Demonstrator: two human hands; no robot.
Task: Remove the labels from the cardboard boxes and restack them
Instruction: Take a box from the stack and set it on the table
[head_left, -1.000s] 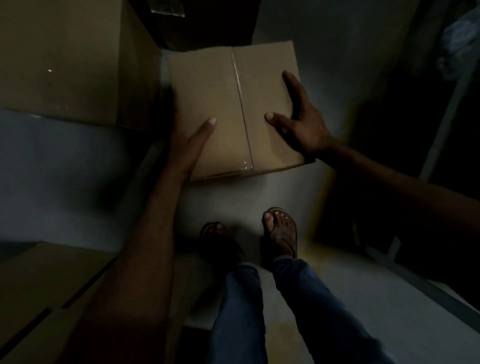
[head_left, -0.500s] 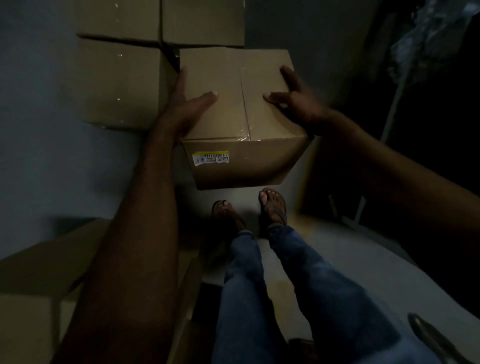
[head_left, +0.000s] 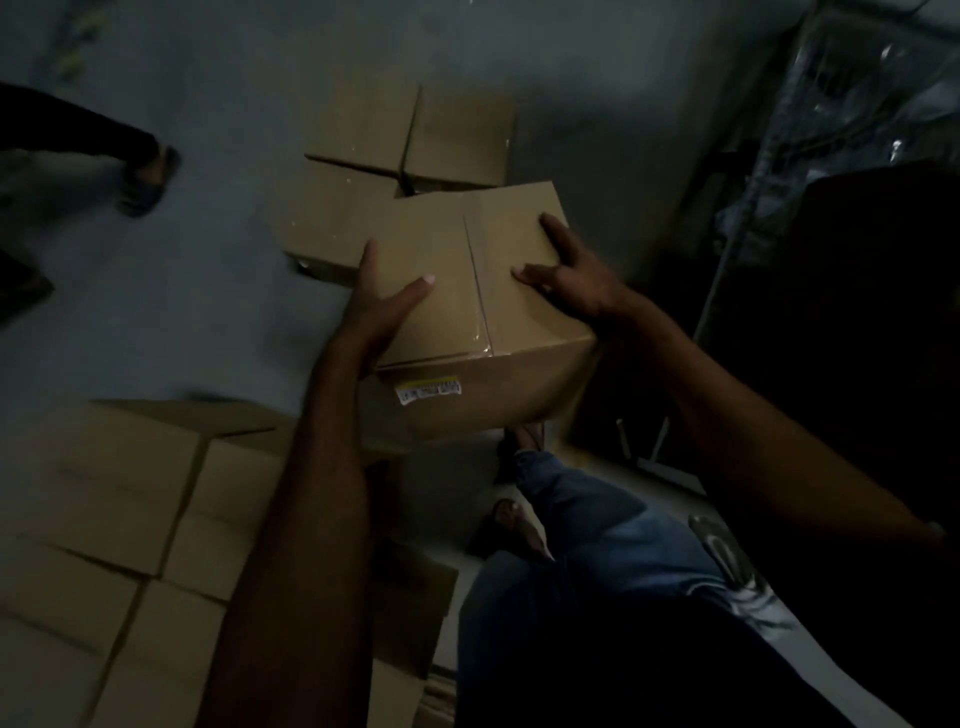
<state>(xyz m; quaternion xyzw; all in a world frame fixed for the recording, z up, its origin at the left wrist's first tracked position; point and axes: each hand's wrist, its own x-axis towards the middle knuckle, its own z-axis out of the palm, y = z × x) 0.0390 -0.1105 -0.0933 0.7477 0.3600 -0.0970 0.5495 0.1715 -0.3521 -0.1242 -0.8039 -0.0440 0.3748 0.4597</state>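
A sealed brown cardboard box (head_left: 447, 291) is held in the air in front of me, tilted, its taped seam running down the top. A white and yellow label (head_left: 427, 389) sticks to its near side, toward the left. My left hand (head_left: 376, 306) grips the box's left edge, thumb on top and fingers down the side. On the right edge my right hand (head_left: 569, 275) holds it the same way, thumb lying on the top face.
More cardboard boxes (head_left: 395, 156) stand on the floor behind the held one. A stack of boxes (head_left: 130, 519) fills the lower left. Another person's leg and foot (head_left: 140, 182) are at the upper left. Dark shelving (head_left: 831, 156) lines the right. My own legs (head_left: 597, 545) are below.
The box has been lifted off the floor and carried toward me and leftward, so its labelled side now shows. The view has swung; another person's foot has come into sight.
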